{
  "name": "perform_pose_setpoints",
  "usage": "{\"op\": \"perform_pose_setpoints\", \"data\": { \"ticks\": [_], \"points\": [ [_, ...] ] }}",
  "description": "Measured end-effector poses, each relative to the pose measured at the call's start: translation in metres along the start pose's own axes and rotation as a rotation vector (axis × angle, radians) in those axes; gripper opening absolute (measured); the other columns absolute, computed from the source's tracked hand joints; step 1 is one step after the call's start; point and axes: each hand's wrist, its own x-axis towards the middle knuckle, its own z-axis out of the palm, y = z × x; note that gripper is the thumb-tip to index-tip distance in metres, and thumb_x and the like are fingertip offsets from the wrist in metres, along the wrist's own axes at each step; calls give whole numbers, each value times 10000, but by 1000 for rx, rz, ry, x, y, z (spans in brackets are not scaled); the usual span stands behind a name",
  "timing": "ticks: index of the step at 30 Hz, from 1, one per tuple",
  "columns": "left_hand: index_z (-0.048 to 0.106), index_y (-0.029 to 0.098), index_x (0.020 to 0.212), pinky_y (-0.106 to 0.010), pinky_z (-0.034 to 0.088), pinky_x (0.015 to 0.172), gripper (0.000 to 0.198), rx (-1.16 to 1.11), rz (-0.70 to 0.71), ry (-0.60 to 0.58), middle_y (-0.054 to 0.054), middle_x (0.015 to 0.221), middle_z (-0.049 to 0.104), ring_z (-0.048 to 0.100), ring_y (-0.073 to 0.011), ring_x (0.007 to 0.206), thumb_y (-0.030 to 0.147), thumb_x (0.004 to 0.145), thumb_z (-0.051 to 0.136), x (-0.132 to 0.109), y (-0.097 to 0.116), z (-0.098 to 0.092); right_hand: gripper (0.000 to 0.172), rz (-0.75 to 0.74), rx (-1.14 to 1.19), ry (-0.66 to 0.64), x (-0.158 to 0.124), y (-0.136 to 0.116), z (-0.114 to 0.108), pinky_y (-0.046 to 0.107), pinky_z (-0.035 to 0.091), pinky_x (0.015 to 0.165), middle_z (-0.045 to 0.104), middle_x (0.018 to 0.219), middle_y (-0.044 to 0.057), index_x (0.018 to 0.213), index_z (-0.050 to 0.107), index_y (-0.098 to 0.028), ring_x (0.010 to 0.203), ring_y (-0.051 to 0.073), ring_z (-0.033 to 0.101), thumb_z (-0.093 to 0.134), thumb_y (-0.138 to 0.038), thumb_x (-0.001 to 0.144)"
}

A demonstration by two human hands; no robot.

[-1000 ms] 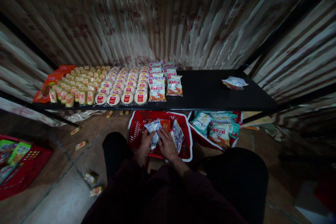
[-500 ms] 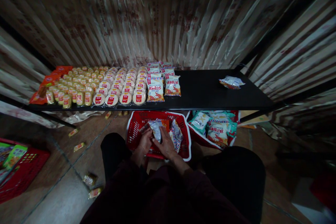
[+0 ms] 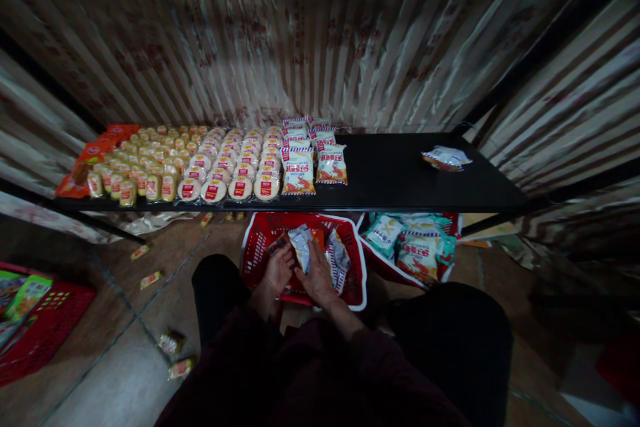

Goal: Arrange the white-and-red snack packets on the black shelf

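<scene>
Inside the red basket [image 3: 255, 250] between my knees, both hands are at a white-and-blue snack bag [image 3: 301, 244]. The fingers of my left hand [image 3: 278, 271] are curled at the bag's left side, where a dark reddish wrapper [image 3: 279, 241] also shows. My right hand [image 3: 319, 278] grips the bag from its right side, fingers along it. More striped snack bags [image 3: 340, 257] lie in the basket to the right of my right hand. An orange packet [image 3: 318, 236] shows partly behind my fingers. My palms hide the lower part of the held bag.
Ahead, a black shelf [image 3: 380, 180] bears orange packets [image 3: 93, 153], small yellow cakes [image 3: 150, 163], round wrapped biscuits [image 3: 240, 188], shrimp-picture snack bags [image 3: 299, 170] and a lone bag [image 3: 447, 158]. Another filled basket [image 3: 360, 240] stands right, one [image 3: 60, 320] left. Small packets [image 3: 171, 341] lie on the floor.
My hands have stayed over the basket, and the held bag now shows more of its upper face. My right fingers have shifted slightly up along it. The view has moved a little.
</scene>
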Motion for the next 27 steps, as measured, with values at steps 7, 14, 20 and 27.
{"op": "perform_pose_setpoints", "data": {
  "ticks": [7, 14, 20, 27],
  "points": [
    [684, 202, 1038, -329, 452, 890, 328, 90, -8, -71, -92, 1200, 624, 560, -224, 1100, 310, 740, 599, -8, 5, 6, 769, 300, 465, 44, 8, -13, -19, 432, 426, 1016, 552, 1315, 97, 1398, 352, -208, 1167, 270, 549, 598, -251, 670],
    [688, 177, 1054, -322, 438, 879, 385, 194, 11, -109, -111, 1164, 653, 572, -236, 1090, 245, 676, 658, -15, 5, 15, 656, 713, 1028, 1, 5, -11, -29, 328, 547, 576, 705, 837, 19, 1250, 505, -248, 668, 212, 666, 616, -224, 604],
    [684, 186, 1033, -321, 427, 882, 372, 226, 14, -94, -108, 1153, 664, 600, -224, 1044, 249, 666, 674, -16, 5, 15, 595, 724, 1114, -45, 5, -8, -34, 341, 562, 614, 723, 871, 28, 1150, 569, -245, 756, 245, 695, 634, -194, 561],
    [675, 180, 1066, -310, 455, 848, 361, 227, 14, -62, -112, 1146, 674, 620, -207, 1000, 233, 711, 643, -9, -1, 6, 556, 774, 1216, -54, 4, -10, -35, 363, 566, 668, 728, 855, 16, 1090, 588, -243, 817, 267, 699, 594, -190, 536]
  ]
}}
